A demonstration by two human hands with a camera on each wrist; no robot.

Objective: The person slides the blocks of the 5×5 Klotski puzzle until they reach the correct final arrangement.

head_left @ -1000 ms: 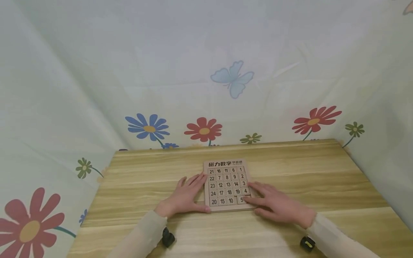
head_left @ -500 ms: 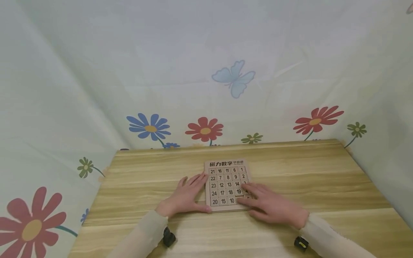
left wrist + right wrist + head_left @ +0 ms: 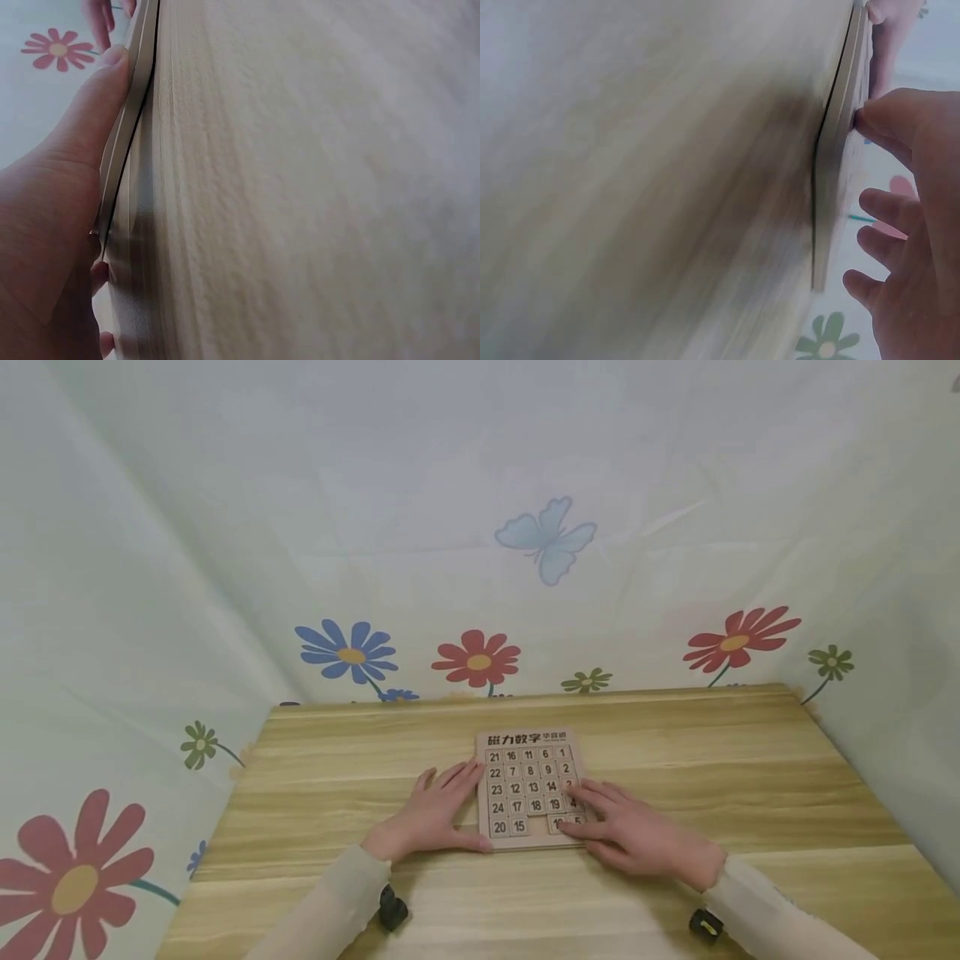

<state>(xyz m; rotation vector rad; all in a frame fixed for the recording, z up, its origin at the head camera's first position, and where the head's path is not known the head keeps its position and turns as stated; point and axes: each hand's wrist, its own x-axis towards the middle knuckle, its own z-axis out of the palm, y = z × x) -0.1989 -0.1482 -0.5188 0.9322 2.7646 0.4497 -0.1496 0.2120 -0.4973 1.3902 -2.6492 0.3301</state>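
Observation:
A wooden number sliding puzzle (image 3: pixel 525 845) lies flat in the middle of the table, its numbered tiles in rows. The left hand (image 3: pixel 423 822) rests against its left side, straight fingers along the edge and the thumb at the near left corner; in the left wrist view that thumb (image 3: pixel 86 109) touches the board's edge. Over the lower right part, the right hand (image 3: pixel 637 835) presses a fingertip on tile 10 (image 3: pixel 553 822). Tile 5 (image 3: pixel 577 820) sits just right of it, partly covered. In the bottom row, a bare slot (image 3: pixel 538 828) separates tile 15 (image 3: pixel 519 827) from tile 10.
The wood-grain table (image 3: pixel 360 752) extends on every side of the puzzle. Behind it hangs a pale cloth (image 3: pixel 390 527) printed with flowers and a butterfly. Small black devices (image 3: pixel 392 908) are at both wrists.
Tile 5 has slid right into the corner, then tile 10 right beside it, so the bare slot moved left. The right hand shifted left, then slightly right. The left hand stays put.

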